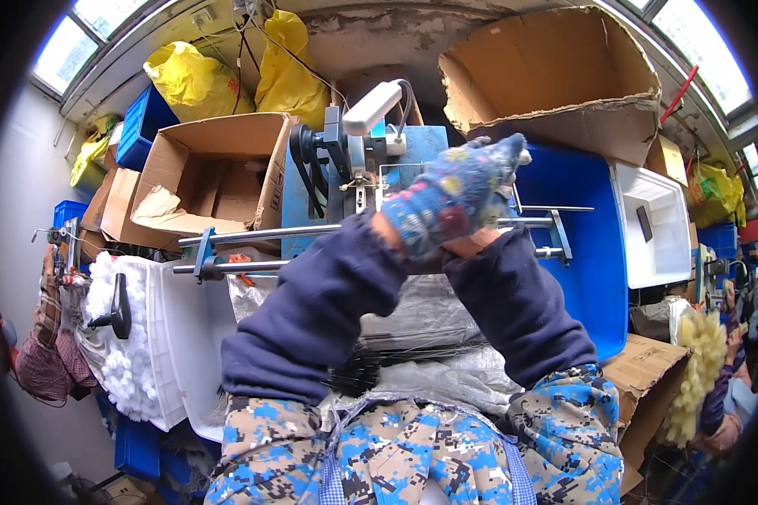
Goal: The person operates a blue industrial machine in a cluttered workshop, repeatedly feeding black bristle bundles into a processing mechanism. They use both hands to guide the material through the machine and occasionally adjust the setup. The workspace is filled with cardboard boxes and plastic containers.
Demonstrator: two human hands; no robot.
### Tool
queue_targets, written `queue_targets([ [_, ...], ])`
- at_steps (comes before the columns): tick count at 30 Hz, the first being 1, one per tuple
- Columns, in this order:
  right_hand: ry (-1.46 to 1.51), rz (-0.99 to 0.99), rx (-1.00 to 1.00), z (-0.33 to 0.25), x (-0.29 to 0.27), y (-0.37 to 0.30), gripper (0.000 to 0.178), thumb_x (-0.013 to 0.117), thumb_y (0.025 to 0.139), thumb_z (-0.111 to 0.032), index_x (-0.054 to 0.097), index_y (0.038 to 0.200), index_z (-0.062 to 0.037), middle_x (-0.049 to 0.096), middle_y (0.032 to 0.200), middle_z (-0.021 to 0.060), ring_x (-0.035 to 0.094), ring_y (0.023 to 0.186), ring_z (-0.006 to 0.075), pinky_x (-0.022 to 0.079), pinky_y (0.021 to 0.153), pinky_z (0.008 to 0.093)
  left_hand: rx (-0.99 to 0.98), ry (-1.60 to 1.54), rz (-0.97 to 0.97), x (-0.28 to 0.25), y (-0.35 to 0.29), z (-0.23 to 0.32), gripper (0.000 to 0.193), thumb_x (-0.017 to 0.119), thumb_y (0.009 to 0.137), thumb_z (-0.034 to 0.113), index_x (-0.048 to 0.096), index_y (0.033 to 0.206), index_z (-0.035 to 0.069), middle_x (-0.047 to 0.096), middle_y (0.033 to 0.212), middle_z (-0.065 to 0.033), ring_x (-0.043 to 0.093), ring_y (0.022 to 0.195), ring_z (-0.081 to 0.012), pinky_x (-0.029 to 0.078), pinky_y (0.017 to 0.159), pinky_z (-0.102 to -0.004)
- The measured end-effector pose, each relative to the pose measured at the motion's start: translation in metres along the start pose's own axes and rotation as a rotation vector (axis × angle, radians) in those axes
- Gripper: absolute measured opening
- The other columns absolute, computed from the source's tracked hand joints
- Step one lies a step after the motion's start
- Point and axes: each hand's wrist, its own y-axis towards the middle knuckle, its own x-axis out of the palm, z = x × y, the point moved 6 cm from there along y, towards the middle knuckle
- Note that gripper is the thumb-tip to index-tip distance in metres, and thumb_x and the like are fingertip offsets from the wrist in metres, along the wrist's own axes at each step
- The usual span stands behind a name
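Note:
My left hand (451,195), in a blue patterned knit glove, reaches across to the right in front of a blue machine (299,198). Its fingers are pressed together, and a bit of something white (525,157) shows at their tips; what it is cannot be made out. Behind and below the glove, my right hand (473,242) is mostly covered, with its fingers hidden. Two metal rails (269,236) run crosswise behind my forearms. Beyond my left wrist stand the machine's metal head (360,187), black belt (316,181) and a white lamp-like arm (373,108).
Left stands a white bin (177,337) with white tufts (126,362). To the right are a blue bin (594,278) and white tray (661,227). Cardboard boxes (547,126) and yellow bags (290,71) line the back. Other people (50,362) work at both sides.

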Motion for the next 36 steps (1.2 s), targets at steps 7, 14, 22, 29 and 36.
queue_targets([
  [7, -0.135, 0.312, -0.033, 0.013, -0.035, 0.026, 0.023, 0.055, 0.080, -0.020, 0.060, 0.096, -0.0039, 0.055, 0.097, 0.0119, 0.048, 0.098, 0.0277, 0.033, 0.081, 0.0446, -0.736, 0.336, -0.052, -0.162, -0.201, 0.053, 0.031, 0.070, 0.067, 0.007, 0.060, 0.097, 0.009, 0.060, 0.079, -0.0100, 0.061, 0.071, -0.0277, 0.050, 0.064, -0.0352],
  [14, -0.235, -0.074, -0.108, -0.005, -0.061, 0.004, 0.014, 0.053, 0.073, -0.004, 0.063, 0.082, -0.0091, 0.064, 0.074, 0.0078, 0.060, 0.076, 0.0258, 0.040, 0.072, 0.0391, -0.796, 0.491, -0.344, -0.156, -0.287, 0.091, 0.040, 0.072, 0.061, 0.015, 0.058, 0.096, 0.004, 0.057, 0.087, -0.0130, 0.053, 0.079, -0.0372, 0.044, 0.072, -0.0432],
  [22, 0.006, -0.253, -0.300, -0.048, -0.011, -0.136, 0.015, 0.059, 0.066, -0.008, 0.057, 0.081, -0.0072, 0.056, 0.082, 0.0080, 0.051, 0.084, 0.0256, 0.037, 0.070, 0.0385, -0.769, 0.529, -0.565, -0.114, -0.318, 0.071, 0.036, 0.069, 0.063, 0.015, 0.055, 0.095, 0.005, 0.058, 0.099, -0.0077, 0.054, 0.092, -0.0333, 0.040, 0.091, -0.0430],
  [29, 0.466, -0.102, -0.330, -0.096, -0.004, -0.119, 0.038, 0.063, 0.061, 0.000, 0.057, 0.099, -0.0029, 0.056, 0.089, 0.0082, 0.052, 0.087, 0.0270, 0.040, 0.073, 0.0386, -0.788, 0.472, -0.231, -0.143, -0.302, 0.081, 0.046, 0.068, 0.062, 0.010, 0.052, 0.105, 0.006, 0.060, 0.093, -0.0044, 0.054, 0.090, -0.0249, 0.036, 0.086, -0.0429],
  [36, 1.596, -0.297, -0.062, -0.148, 0.013, -0.083, 0.029, 0.065, 0.080, -0.010, 0.058, 0.107, -0.0003, 0.059, 0.082, 0.0051, 0.056, 0.075, 0.0114, 0.045, 0.070, 0.0245, -0.603, 0.362, -0.165, -0.126, -0.254, 0.093, 0.043, 0.071, 0.065, 0.014, 0.060, 0.105, 0.005, 0.058, 0.080, -0.0078, 0.055, 0.073, -0.0293, 0.042, 0.073, -0.0450],
])
